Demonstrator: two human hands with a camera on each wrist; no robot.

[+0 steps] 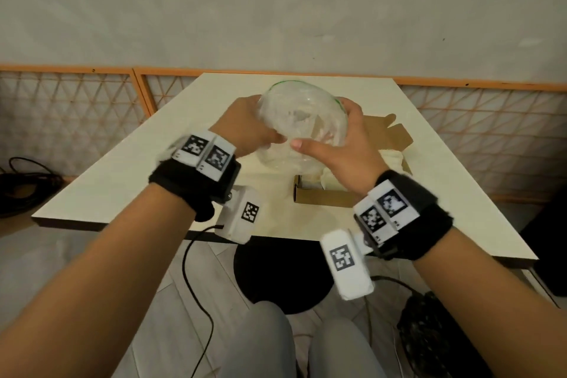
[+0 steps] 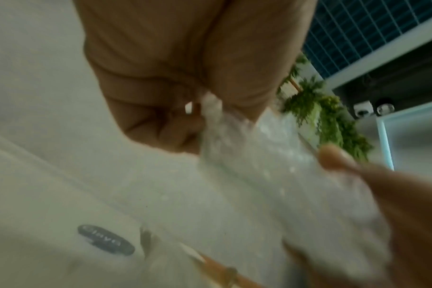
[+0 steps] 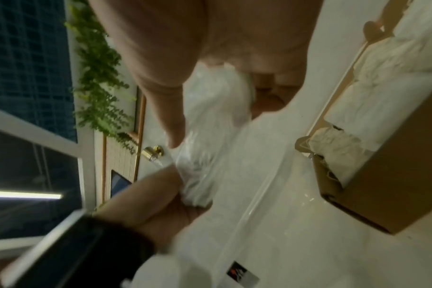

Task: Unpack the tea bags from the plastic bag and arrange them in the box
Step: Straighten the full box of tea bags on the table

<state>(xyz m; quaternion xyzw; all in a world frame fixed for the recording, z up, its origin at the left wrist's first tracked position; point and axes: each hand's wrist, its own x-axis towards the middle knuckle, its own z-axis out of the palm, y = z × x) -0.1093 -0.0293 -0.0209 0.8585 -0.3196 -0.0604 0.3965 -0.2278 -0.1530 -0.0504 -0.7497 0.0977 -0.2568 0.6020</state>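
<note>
A clear plastic bag with a green zip edge is held up above the table, its mouth turned away from me. My left hand grips its left side, the film bunched between curled fingers. My right hand grips the right side, thumb pointing left across the plastic. Below and to the right stands an open brown cardboard box with white tea bags inside. The bag's contents are blurred; I cannot tell what is in it.
The cream table backs onto a grey wall with orange lattice panels. The box's flap lies open toward the far right. Black cables lie on the floor at left, and a black round stool stands under the front edge.
</note>
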